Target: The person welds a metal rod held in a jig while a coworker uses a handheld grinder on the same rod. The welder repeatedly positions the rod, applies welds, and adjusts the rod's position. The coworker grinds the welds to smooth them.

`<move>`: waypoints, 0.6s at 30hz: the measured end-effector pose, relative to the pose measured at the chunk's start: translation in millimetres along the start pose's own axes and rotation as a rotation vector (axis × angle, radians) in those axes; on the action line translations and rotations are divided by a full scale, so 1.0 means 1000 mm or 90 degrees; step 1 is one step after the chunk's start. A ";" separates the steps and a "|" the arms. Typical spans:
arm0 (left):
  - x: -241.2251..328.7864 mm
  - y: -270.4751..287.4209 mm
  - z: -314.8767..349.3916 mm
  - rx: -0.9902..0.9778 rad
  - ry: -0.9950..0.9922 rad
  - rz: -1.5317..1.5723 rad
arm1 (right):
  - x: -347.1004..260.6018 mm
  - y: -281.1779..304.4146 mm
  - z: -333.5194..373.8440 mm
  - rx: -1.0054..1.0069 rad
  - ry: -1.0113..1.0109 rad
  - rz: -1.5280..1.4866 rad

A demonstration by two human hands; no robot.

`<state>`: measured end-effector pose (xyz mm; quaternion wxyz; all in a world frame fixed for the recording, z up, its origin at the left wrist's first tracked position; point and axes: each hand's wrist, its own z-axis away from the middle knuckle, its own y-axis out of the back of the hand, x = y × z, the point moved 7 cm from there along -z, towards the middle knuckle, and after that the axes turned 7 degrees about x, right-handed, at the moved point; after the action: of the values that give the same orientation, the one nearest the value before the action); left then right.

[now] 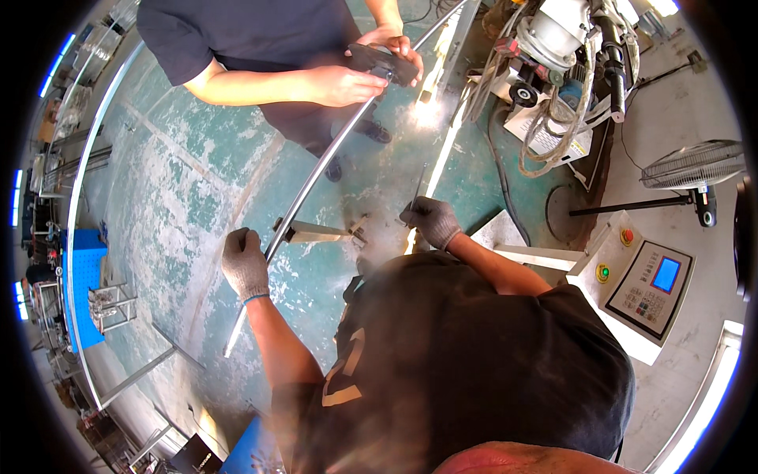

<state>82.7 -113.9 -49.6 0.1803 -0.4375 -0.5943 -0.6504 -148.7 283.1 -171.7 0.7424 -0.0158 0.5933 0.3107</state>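
Note:
My left hand (245,262), in a grey work glove, is curled closed above the lower part of a long, shiny metal tube (320,162). The tube passes beneath the hand and wrist; what the fingers hold, if anything, is hidden. In the middle, my gloved right hand (432,222) grips a thin dark rod-like tool (419,180) that points away from me. Across from me, a co-worker's bare hands (347,85) hold a dark flat piece (384,63) at the tube. A small metal support (316,231) is under the tube, between my hands.
At right stands a control panel (651,288) with a blue screen and buttons. Behind it are a standing fan (695,166) and a machine with looped hoses (557,87). A bright metal strip (444,158) runs past my right hand. A blue cabinet (85,288) stands far left.

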 end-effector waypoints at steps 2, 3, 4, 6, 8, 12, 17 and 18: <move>0.000 0.000 0.000 0.000 -0.003 -0.011 | 0.000 0.001 0.001 0.001 -0.003 -0.004; 0.001 0.000 -0.001 -0.001 -0.004 -0.016 | 0.000 0.001 0.001 0.001 -0.004 -0.006; 0.001 0.000 0.000 -0.002 -0.004 -0.013 | 0.000 0.001 0.001 0.004 0.001 -0.008; 0.001 0.000 0.001 -0.006 -0.004 -0.006 | 0.001 0.001 0.002 0.010 0.011 -0.010; 0.004 0.000 0.002 -0.003 -0.013 -0.003 | -0.002 0.002 0.003 0.009 0.010 -0.001; 0.001 -0.001 0.000 -0.003 -0.023 -0.001 | -0.001 0.002 0.003 0.008 0.023 0.020; 0.002 -0.001 0.000 -0.003 -0.027 -0.016 | -0.003 0.002 0.005 0.003 -0.005 0.018; 0.002 -0.001 0.000 -0.003 -0.029 -0.020 | -0.005 0.002 0.006 0.004 -0.009 0.018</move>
<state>81.1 -112.9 -48.3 0.1554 -0.4436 -0.6032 -0.6443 -145.4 284.5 -164.6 0.7420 -0.0030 0.5892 0.3197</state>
